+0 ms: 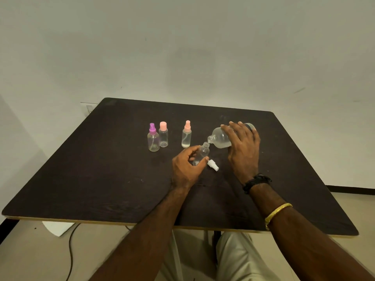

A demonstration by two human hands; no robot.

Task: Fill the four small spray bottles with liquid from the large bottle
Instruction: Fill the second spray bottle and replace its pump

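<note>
My right hand point(242, 146) grips the large clear bottle point(220, 137), tipped on its side with its open mouth pointing left. Its mouth sits just above the open neck of a small clear bottle point(202, 154), which my left hand point(187, 168) holds tilted on the dark table point(121, 179). A white spray cap point(213, 165) lies on the table beside my left thumb. Three capped small bottles stand behind: a purple-topped one point(153, 138), a pink-capped one point(163, 135) and a pink spray one point(186, 135) with some liquid in it.
The table's far edge runs close to a pale wall. A black cable point(71, 252) and a white sheet point(57, 228) lie on the floor at the lower left. My legs are under the near edge.
</note>
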